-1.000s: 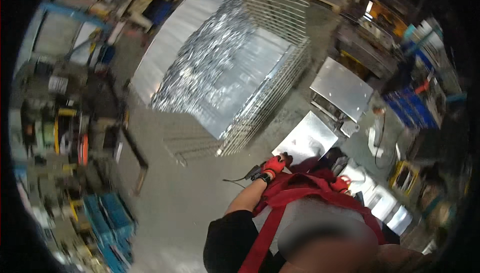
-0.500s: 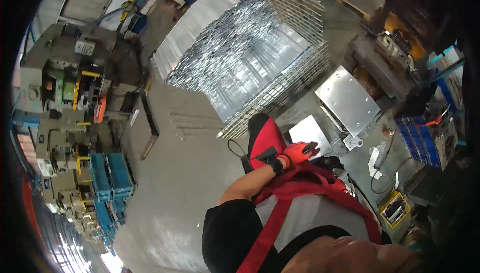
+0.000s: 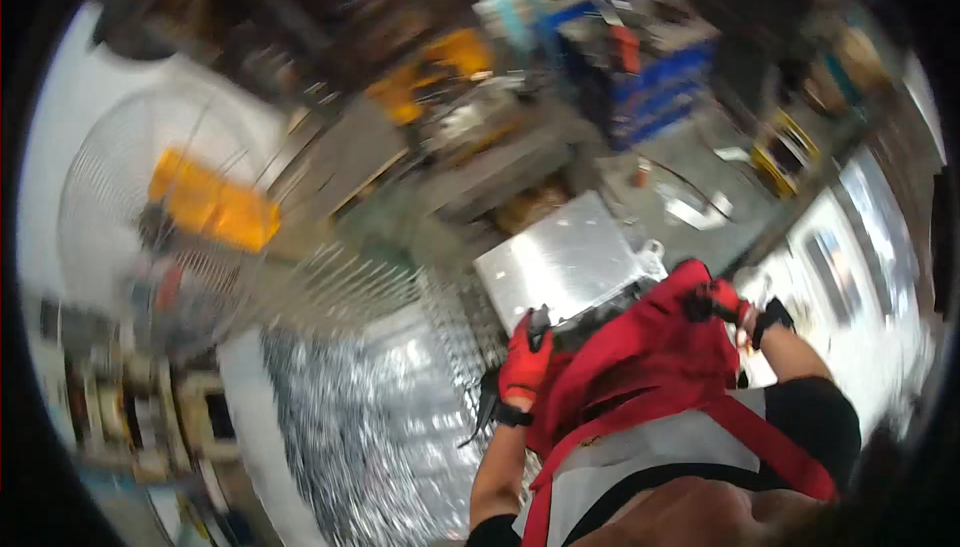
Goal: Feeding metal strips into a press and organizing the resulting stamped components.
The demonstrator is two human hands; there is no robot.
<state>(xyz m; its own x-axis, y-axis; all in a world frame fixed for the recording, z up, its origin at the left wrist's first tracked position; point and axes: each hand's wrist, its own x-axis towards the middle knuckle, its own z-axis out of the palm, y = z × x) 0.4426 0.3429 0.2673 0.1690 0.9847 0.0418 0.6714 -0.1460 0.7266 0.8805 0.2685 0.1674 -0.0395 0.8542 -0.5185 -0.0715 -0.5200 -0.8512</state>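
A red apron (image 3: 640, 357) spreads over my lap between my two gloved hands. My left hand (image 3: 526, 359), in a red glove with dark fingertips, is at the apron's left edge, close to the near corner of a shiny metal plate (image 3: 562, 265). Its fingers point away from me and are smeared by motion, so their grip is unclear. On the other side, my right hand (image 3: 722, 303) is closed at the apron's upper right edge, fingers turned inward. The plate lies flat in front of my lap, apart from the right hand.
A wire-mesh bin (image 3: 400, 417) full of shiny metal pieces stands at my left. Beyond the plate is a heavy machine (image 3: 500, 162). Blue drawers (image 3: 660, 97) and a yellow crate (image 3: 785, 154) stand far right. A large caged fan (image 3: 165, 217) is at the far left.
My view has swung to the right, so the bin now sits at lower left and the metal plate ahead. Both hands now show apart, at either side of the apron.
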